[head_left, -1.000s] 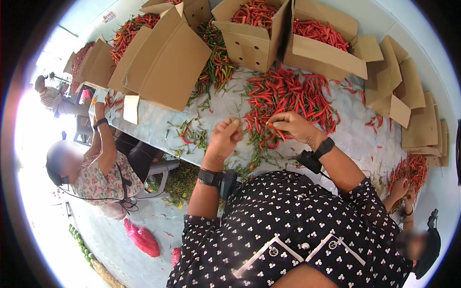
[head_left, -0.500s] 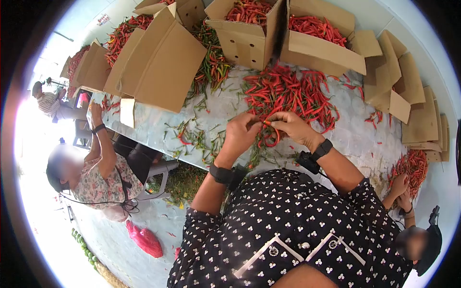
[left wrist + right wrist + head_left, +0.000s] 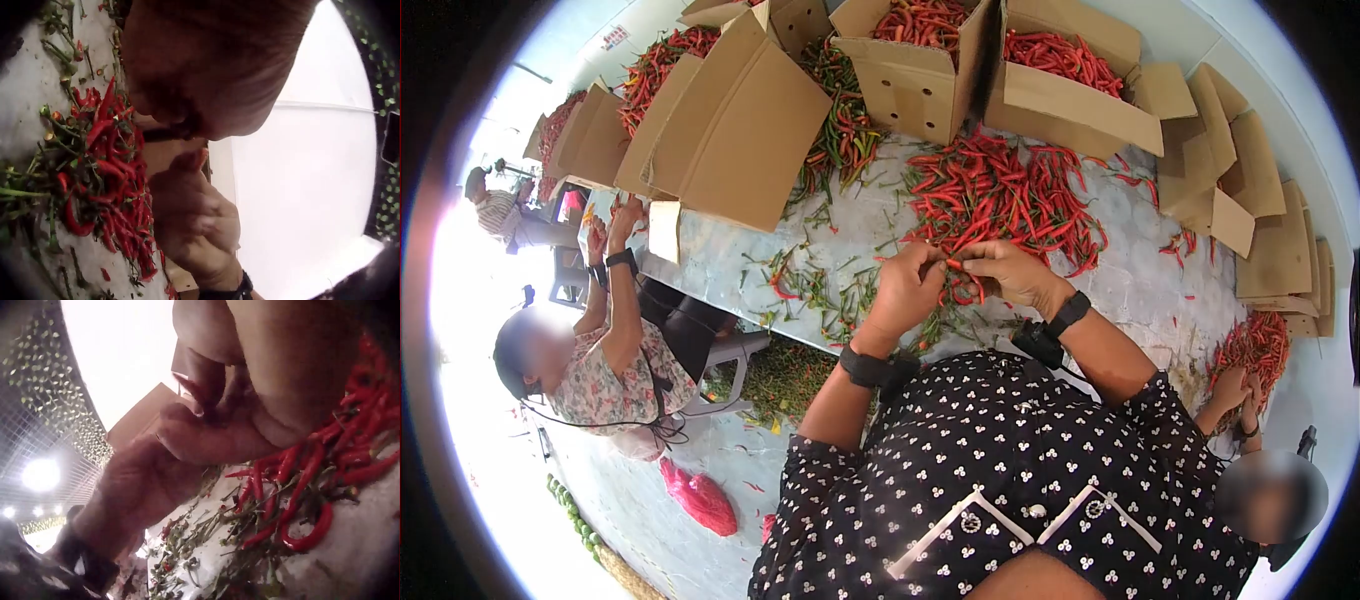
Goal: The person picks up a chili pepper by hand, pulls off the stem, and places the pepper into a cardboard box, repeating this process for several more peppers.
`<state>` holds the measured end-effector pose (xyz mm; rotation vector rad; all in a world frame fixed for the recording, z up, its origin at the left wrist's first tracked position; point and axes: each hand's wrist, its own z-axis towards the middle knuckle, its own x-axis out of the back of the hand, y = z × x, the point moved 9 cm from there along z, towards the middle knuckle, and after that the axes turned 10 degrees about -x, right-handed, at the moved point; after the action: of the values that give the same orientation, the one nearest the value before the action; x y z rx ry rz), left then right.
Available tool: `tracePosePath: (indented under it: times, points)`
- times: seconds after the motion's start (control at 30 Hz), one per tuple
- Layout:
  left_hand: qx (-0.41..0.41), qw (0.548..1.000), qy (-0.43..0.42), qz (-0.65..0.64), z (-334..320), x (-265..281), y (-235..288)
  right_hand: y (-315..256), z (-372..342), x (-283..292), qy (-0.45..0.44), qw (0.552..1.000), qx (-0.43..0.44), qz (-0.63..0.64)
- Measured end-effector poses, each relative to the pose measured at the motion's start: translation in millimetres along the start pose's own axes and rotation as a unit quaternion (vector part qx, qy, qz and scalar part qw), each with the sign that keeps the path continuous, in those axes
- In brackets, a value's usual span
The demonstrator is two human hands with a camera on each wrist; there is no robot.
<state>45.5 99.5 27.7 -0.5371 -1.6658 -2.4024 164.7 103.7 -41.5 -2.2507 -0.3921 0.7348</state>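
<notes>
In the head view, my left hand [image 3: 900,300] and right hand [image 3: 1020,278] meet over the near edge of a heap of red chilies [image 3: 990,190]. Between their fingertips is a red chili [image 3: 954,263], pinched by both. The right wrist view shows a red tip [image 3: 189,387] sticking out from my right hand [image 3: 287,369], with my left hand [image 3: 144,481] close against it. My left hand [image 3: 212,62] hides its own fingertips in the left wrist view; my right hand [image 3: 197,219] is beyond it.
Cardboard boxes [image 3: 910,95] of chilies line the table's [image 3: 720,265] far side. Green stems [image 3: 800,295] lie scattered left of my hands. One person [image 3: 615,370] works at the left, another [image 3: 1265,505] at the right beside a chili pile [image 3: 1255,350].
My left hand has come across to the right from a spot apart, and its fingertips now meet my right hand's at the chili. The right hand has barely moved.
</notes>
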Motion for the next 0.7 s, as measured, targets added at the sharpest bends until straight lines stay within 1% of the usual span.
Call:
tracePosePath:
  times: [0.03,0.07,0.1,0.13,0.17,0.2,0.23,0.27,0.3,0.33,0.37,0.4,0.43,0.47,0.5,0.57,0.63,0.67,0.7]
  points:
    - [0.001,1.0,0.0,0.0,-1.1,0.7,-2.6,-1.0,-3.0,-7.3,-0.037,0.998,-0.009,0.043]
    - [0.022,1.0,0.014,-0.014,-3.0,3.9,-11.2,-1.4,-4.9,-13.8,-0.074,0.993,-0.017,0.086]
    - [0.044,0.998,0.028,-0.028,-3.3,8.4,-17.0,-1.1,-5.1,-12.0,-0.074,0.993,-0.017,0.087]
    - [0.043,0.998,0.027,-0.028,-1.9,12.5,-18.6,1.0,-5.1,-3.2,-0.049,0.993,-0.023,0.105]
    - [0.089,0.996,0.026,0.0,-2.5,18.9,-27.5,3.5,-6.0,4.9,-0.023,0.992,-0.03,0.124]
    - [0.134,0.99,0.026,0.027,-4.0,25.4,-36.3,3.6,-8.2,6.8,-0.023,0.991,-0.031,0.124]
    - [0.142,0.987,-0.014,0.076,-3.6,24.1,-44.3,1.4,-10.9,10.9,-0.011,0.99,-0.023,0.141]
    - [0.142,0.987,-0.014,0.076,-5.2,21.1,-50.6,-0.7,-12.1,14.1,0.001,0.987,-0.014,0.157]
    - [0.074,0.984,-0.026,0.162,-1.3,17.0,-43.2,-0.1,-10.6,13.4,0.001,0.988,-0.014,0.156]
    - [0.006,0.969,-0.04,0.245,1.2,10.3,-34.7,1.3,-8.1,13.5,0.01,0.989,-0.008,0.146]
    - [0.006,0.969,-0.04,0.244,0.9,4.3,-37.7,2.3,-5.9,13.6,0.021,0.991,-0.003,0.135]
    - [0.001,0.957,-0.054,0.286,2.1,-3.0,-36.5,3.2,-4.4,12.0,0.021,0.991,-0.003,0.135]
    - [-0.003,0.942,-0.068,0.328,3.0,-9.4,-35.7,4.4,-3.0,12.6,0.041,0.993,-0.004,0.106]
    - [-0.004,0.942,-0.068,0.327,4.0,-13.9,-35.6,5.3,-1.7,14.2,0.061,0.995,-0.006,0.077]
    - [-0.005,0.939,-0.065,0.337,5.0,-17.1,-35.3,6.0,0.3,14.3,0.063,0.995,-0.005,0.076]
    - [-0.005,0.936,-0.06,0.348,5.0,-18.3,-37.7,6.0,4.4,18.8,0.097,0.995,-0.001,-0.016]
    - [0.018,0.954,-0.058,0.295,5.2,-15.5,-43.7,7.1,9.4,22.7,0.107,0.993,0.003,-0.042]
    - [0.018,0.954,-0.057,0.295,4.3,-12.5,-44.5,6.5,11.5,26.0,0.117,0.991,0.007,-0.068]
    - [0.024,0.976,-0.028,0.214,1.6,-4.8,-39.9,1.8,10.0,22.1,0.117,0.991,0.006,-0.068]
